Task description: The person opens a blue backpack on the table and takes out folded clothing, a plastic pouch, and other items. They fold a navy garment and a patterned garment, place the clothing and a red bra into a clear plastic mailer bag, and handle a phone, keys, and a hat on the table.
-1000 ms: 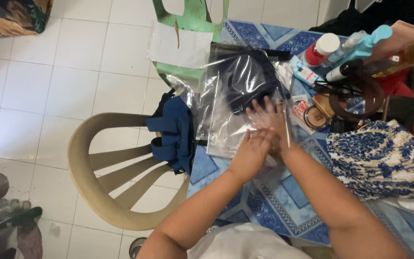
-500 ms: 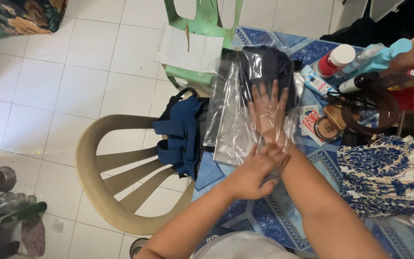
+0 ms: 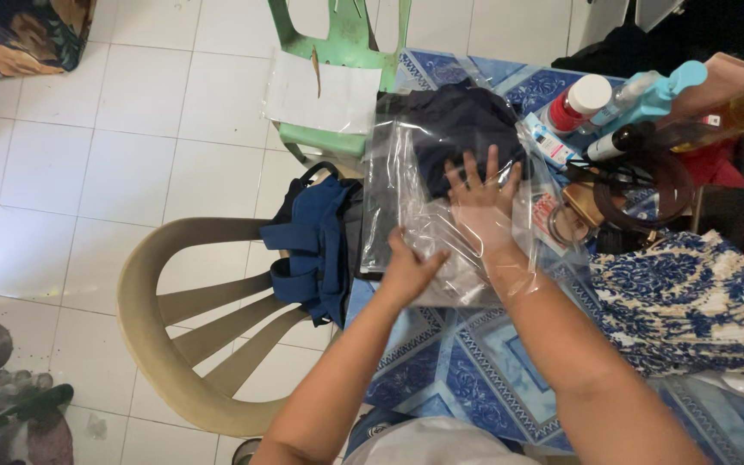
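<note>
Head view, items listed largest to smallest. Table point(image 3: 492, 362): covered in a blue patterned cloth, occupying the right half of the frame. Beige plastic chair point(image 3: 174, 344): stood on the white tiled floor just left of the table. Blue and white patterned fabric point(image 3: 691, 301): heaped at the right edge of the table. Green chair point(image 3: 337, 52): at the far end, with a flat clear packet on its seat. Blue garment point(image 3: 316, 245): draped over the table's left edge, beside the beige chair. Clear plastic bag point(image 3: 441, 215): lay flat on the table, middle of frame, mouth toward the person. Dark garment point(image 3: 462, 138): folded, sat in the far end of the bag. Right hand point(image 3: 480, 202): inside the bag past the wrist, fingers spread wide and flat, tips against the dark garment, gripping nothing. Left hand point(image 3: 411, 271): fingers curled on the bag's near left edge, probably pinching the film, though glare blurred the hold. Bottles point(image 3: 622, 99): clustered at the far right of the table, well apart from both hands.
</note>
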